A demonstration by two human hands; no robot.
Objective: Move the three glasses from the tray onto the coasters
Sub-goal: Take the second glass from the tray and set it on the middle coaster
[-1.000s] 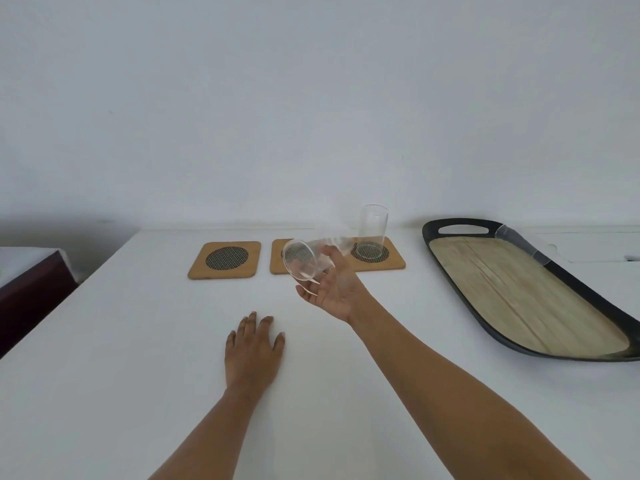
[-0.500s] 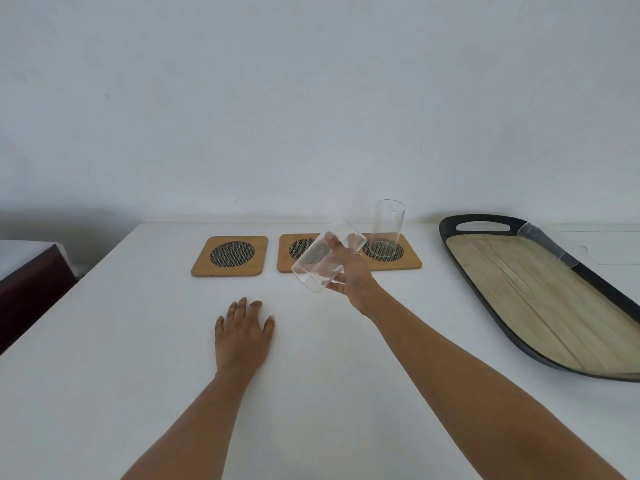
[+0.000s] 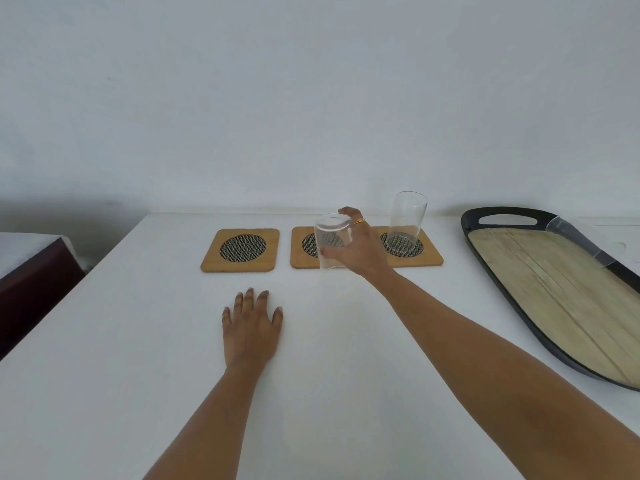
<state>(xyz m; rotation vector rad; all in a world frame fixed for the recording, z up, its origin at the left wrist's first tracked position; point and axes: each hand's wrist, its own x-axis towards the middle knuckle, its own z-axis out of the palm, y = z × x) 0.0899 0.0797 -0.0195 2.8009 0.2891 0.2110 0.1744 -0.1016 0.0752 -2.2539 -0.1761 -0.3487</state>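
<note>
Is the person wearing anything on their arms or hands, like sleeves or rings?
Both arms are bare as far as the picture shows, with no sleeves, gloves, watch or bracelets. The right hand has a thin gold ring on one finger. The left hand wears nothing, and its nails look short and plain.

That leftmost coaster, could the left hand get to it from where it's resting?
Probably yes: the left hand lies flat and empty just short of the leftmost coaster, with only bare table between.

I held one clear glass upright over the middle coaster. Another glass stood on the right coaster, the left coaster was bare, and a third glass lay on the tray rim.
</note>
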